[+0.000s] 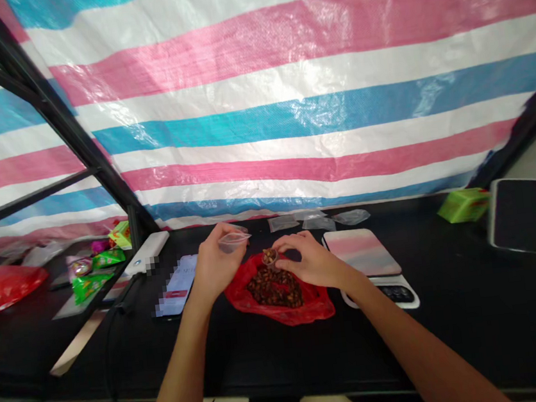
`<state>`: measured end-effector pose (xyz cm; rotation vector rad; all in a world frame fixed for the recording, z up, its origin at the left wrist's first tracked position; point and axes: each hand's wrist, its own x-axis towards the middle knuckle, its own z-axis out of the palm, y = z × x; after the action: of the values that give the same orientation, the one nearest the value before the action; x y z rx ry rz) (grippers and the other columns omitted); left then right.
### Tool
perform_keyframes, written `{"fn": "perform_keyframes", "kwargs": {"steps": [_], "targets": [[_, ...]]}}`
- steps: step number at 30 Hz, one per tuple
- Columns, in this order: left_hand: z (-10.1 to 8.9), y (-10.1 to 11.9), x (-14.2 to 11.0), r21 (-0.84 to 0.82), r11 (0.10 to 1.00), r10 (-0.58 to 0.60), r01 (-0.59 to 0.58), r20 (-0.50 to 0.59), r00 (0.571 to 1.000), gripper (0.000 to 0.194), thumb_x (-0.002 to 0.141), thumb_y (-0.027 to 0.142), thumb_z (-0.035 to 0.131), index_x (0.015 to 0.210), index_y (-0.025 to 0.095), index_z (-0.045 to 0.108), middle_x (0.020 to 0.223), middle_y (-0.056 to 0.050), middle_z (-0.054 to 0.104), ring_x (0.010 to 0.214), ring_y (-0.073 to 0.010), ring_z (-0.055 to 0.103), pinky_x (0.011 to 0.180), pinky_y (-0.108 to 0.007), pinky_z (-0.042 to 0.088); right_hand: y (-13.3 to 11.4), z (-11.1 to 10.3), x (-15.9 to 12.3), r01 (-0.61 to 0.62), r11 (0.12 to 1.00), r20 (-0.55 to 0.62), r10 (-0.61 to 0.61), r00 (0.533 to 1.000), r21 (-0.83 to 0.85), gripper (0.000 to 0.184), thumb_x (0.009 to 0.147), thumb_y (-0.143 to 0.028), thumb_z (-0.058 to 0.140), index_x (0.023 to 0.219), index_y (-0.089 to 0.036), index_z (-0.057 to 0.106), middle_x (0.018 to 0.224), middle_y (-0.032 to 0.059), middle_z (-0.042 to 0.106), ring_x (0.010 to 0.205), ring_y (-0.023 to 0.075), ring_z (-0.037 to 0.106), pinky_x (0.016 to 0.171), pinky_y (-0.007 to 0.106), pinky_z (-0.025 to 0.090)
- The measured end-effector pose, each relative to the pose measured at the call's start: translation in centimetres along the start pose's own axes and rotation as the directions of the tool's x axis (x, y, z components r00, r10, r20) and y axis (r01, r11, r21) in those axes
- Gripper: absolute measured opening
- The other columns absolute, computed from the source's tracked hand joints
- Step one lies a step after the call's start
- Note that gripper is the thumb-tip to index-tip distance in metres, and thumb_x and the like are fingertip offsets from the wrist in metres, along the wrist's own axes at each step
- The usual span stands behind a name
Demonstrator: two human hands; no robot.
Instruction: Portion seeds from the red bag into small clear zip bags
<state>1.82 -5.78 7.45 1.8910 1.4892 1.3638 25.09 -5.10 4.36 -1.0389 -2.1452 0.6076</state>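
A red plastic bag [309, 306] lies spread on the black table, holding a heap of small brown pieces [273, 291] like nuts or beans. Above its left edge, my left hand [219, 261] pinches a small clear plastic bag [233, 239] whose mouth points right. My right hand [306, 258] grips a small clear cup [270, 257] with some of the brown pieces in it, over the far side of the red bag. A white kitchen scale [394, 291] with a shiny plate [363, 252] stands right of my right hand.
A phone [178, 287] and a white power strip [147, 253] lie to the left. Several clear bags [319, 221] rest at the back. A green box [463, 205] and a dark-screened device [520, 215] stand right. A black frame post [60, 121] slants at left.
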Motion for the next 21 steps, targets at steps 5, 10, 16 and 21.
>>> {"fn": "perform_keyframes", "kwargs": {"steps": [5,10,16,21], "targets": [[2.5,-3.6,4.1,-0.014,0.996,0.085,-0.085,0.244,0.966,0.011,0.084,0.027,0.065,0.090,0.018,0.062,0.073,0.002,0.067,0.063,-0.0131,0.059,0.061,-0.023,0.043,-0.1,-0.2,0.2,0.071,0.994,-0.184,-0.055,0.981,0.082,0.022,0.090,-0.024,0.072,0.112,-0.023,0.069,0.105,0.0041,0.077,0.099,0.0223,0.070,0.099,0.040,0.046],[5.0,-4.9,3.5,0.035,0.959,0.249,-0.283,0.379,0.891,0.015,0.086,0.022,0.064,0.099,0.019,0.071,0.094,-0.004,0.072,0.090,-0.0209,0.064,0.084,-0.033,0.049,0.6,0.2,0.4,0.044,0.994,-0.286,-0.013,0.958,0.105,0.023,0.096,-0.031,0.065,0.117,-0.024,0.066,0.107,0.0053,0.075,0.097,0.0218,0.069,0.092,0.037,0.053],[4.9,-3.9,1.8,0.058,0.938,0.304,-0.341,0.331,0.893,0.017,0.086,0.015,0.062,0.099,0.021,0.072,0.097,-0.005,0.072,0.097,-0.0238,0.061,0.092,-0.038,0.047,0.6,0.9,0.2,0.025,0.999,-0.261,-0.034,0.965,-0.039,0.028,0.097,-0.035,0.064,0.124,-0.026,0.065,0.113,0.0070,0.073,0.102,0.0249,0.068,0.096,0.043,0.052],[4.7,-3.9,1.8,0.074,0.953,0.265,-0.293,0.260,0.929,0.017,0.085,0.014,0.066,0.098,0.022,0.073,0.099,-0.005,0.073,0.101,-0.0247,0.061,0.091,-0.038,0.049,0.4,1.0,0.2,0.033,0.993,-0.226,-0.058,0.972,-0.115,0.027,0.098,-0.033,0.063,0.124,-0.027,0.065,0.115,0.0063,0.073,0.104,0.0254,0.067,0.097,0.043,0.051]]}}
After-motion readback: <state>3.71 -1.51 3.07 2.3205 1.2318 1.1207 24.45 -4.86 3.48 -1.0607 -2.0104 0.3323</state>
